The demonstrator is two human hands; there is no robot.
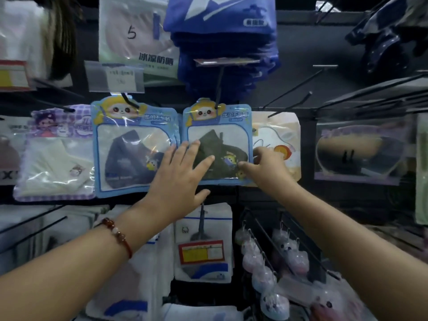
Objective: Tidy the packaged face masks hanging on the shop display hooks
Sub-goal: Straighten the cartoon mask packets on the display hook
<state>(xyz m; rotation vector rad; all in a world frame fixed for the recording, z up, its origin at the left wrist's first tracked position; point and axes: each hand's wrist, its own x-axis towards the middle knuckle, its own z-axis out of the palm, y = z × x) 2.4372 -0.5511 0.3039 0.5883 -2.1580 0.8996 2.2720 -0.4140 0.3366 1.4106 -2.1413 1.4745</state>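
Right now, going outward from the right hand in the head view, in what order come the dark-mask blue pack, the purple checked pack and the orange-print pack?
1. Too close to call: the right hand grips the dark-mask blue pack by its right edge, in front of the orange-print pack, just to its right.
2. Purple checked pack, far left.

A stack of blue fabric bags (222, 38) with a white lightning-like print hangs at the top centre of the dark display wall (301, 42). Just below its lower edge a clear price-tag holder (228, 62) sits on the end of a hook. At lower right, small round pastel keychain charms (264, 279) with little faces hang in rows on black wire hooks. A red-and-yellow price label (202, 252) hangs low in the middle. Dark navy fabric items (384, 40), blurred, fill the upper right corner. A red bead bracelet (117, 235) circles a wrist.
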